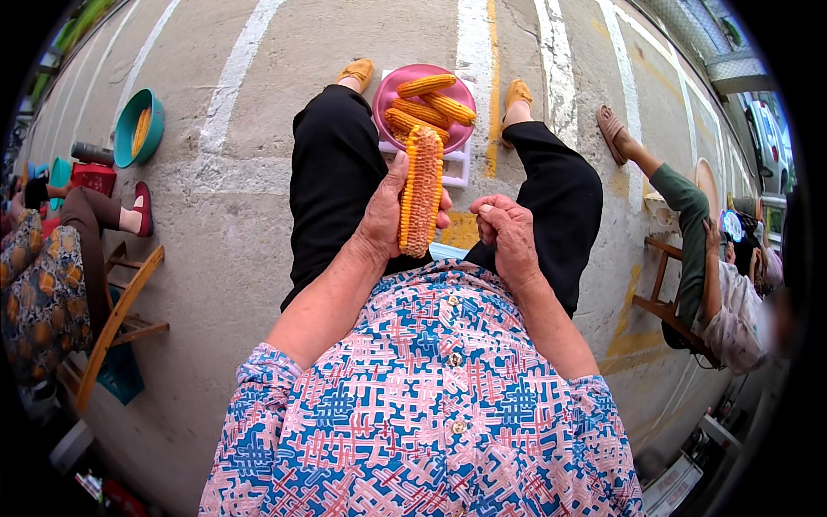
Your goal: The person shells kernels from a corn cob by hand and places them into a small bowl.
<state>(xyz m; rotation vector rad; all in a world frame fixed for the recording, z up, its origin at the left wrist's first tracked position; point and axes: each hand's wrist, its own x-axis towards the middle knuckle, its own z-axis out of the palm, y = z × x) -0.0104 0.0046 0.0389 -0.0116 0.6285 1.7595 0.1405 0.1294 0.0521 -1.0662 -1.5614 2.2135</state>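
Note:
My left hand (387, 216) grips a dried corn cob (421, 194) upright in front of my lap. Its facing side is stripped to the bare pinkish core, while yellow kernels still line both edges. To the right of the cob, and apart from it, my right hand (507, 226) is curled with thumb and fingers together; nothing shows between them. Beyond the cob, between my feet, a pink plastic basin (382, 97) holds several whole ears of dried corn (446, 106). Some loose kernels (400, 136) appear low in the basin, partly covered by the ears.
Under the basin is a white plastic stool (460, 169). At left, a seated person (48, 271) occupies a wooden chair (119, 329) near a teal basin (152, 152) with corn. Another person (688, 207) sits at right on a wooden chair (660, 310). Painted lines mark the concrete ground (219, 271).

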